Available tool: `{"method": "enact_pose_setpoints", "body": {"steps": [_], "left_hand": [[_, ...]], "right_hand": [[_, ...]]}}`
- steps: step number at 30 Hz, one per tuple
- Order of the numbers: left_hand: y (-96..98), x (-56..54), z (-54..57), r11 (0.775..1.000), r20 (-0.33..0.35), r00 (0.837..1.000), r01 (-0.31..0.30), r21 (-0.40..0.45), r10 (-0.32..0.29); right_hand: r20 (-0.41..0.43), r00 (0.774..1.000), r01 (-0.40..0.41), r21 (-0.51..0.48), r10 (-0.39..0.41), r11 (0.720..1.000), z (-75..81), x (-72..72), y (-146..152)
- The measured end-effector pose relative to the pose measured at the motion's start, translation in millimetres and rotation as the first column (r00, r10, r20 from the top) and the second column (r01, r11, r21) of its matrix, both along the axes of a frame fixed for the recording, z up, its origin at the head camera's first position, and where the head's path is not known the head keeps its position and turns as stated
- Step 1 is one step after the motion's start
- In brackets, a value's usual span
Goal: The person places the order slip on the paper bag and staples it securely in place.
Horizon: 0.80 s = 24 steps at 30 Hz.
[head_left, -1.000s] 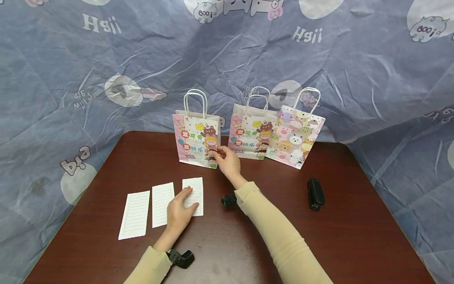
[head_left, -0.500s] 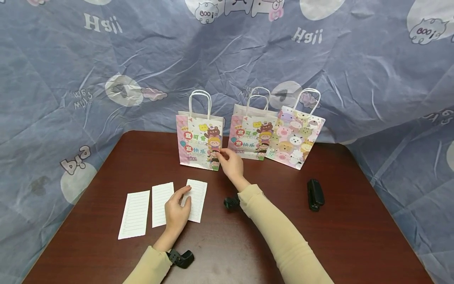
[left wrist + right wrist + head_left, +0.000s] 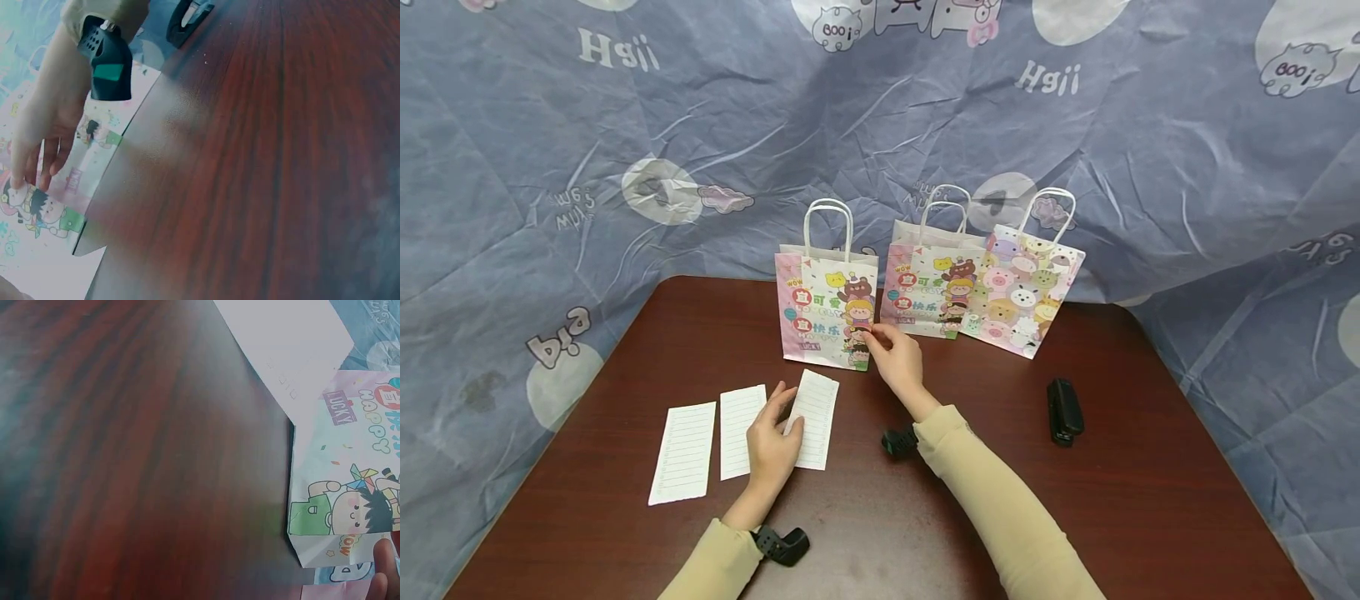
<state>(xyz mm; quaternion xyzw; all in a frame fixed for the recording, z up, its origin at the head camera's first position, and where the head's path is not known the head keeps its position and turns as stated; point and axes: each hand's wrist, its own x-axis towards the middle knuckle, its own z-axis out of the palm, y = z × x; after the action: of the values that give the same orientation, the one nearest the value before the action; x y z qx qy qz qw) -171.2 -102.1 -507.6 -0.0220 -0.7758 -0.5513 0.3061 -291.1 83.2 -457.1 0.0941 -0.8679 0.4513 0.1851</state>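
Note:
My left hand [image 3: 772, 446] pinches the left edge of a white lined paper slip [image 3: 816, 417], thumb in front. The slip is tilted up off the table, its upper end near the foot of the left paper gift bag [image 3: 827, 312]. With thumb and fingers, my right hand [image 3: 898, 367] pinches that bag's lower right side edge. The bag stands upright, with white handles and cartoon print. Up close in the right wrist view, the slip [image 3: 287, 344] overlaps the bag's printed front [image 3: 337, 456]. The left wrist view has the right hand [image 3: 53, 119] against the bag.
Two more lined slips, one at the far left [image 3: 682, 454] and one beside the left hand [image 3: 737, 437], lie on the table. Behind the right hand stand a matching bag [image 3: 925, 287] and an animal-print bag [image 3: 1022, 287]. A black stapler [image 3: 1064, 412] lies at right.
The left bag has come slightly right and nearer, drawn by the right hand. The left hand's slip has shifted right, turned and lifted from the table.

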Motion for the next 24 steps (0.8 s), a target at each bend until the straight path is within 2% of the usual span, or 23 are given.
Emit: {"method": "enact_pose_setpoints", "body": {"steps": [6, 11, 13, 15, 19, 21, 24], "left_hand": [[-0.4, 0.6, 4.8, 0.998, 0.000, 0.999, 0.032, 0.053, -0.032], [3.5, 7.8, 27.7, 0.998, -0.037, 0.999, 0.032, 0.062, -0.030], [4.8, 11.0, 36.7, 0.996, -0.026, 0.999, 0.041, 0.079, -0.039], [5.0, 12.1, 40.6, 0.994, -0.004, 0.998, 0.056, 0.098, -0.056], [5.8, 10.3, 40.2, 0.987, 0.031, 0.995, 0.087, 0.137, -0.092], [5.5, 5.7, 33.9, 0.984, 0.049, 0.994, 0.093, 0.150, -0.101], [4.4, -1.8, 24.6, 0.989, 0.079, 0.993, 0.079, 0.126, -0.090]], "right_hand": [[-0.020, 1.000, -0.013, -0.030, 0.012, 0.999, -1.9, 7.3, 7.9], [-0.012, 1.000, -0.017, -0.028, 0.017, 0.999, -0.6, 12.3, 13.8], [-0.011, 1.000, -0.021, -0.021, 0.021, 1.000, 0.2, 14.6, 15.9], [-0.015, 1.000, -0.026, -0.016, 0.026, 1.000, 1.0, 16.9, 17.8], [-0.004, 1.000, -0.021, -0.016, 0.021, 1.000, 0.9, 20.2, 21.3], [0.004, 1.000, -0.018, -0.016, 0.019, 1.000, 1.4, 21.9, 22.8], [0.008, 1.000, -0.019, -0.016, 0.019, 1.000, 2.4, 24.9, 25.2]]}}
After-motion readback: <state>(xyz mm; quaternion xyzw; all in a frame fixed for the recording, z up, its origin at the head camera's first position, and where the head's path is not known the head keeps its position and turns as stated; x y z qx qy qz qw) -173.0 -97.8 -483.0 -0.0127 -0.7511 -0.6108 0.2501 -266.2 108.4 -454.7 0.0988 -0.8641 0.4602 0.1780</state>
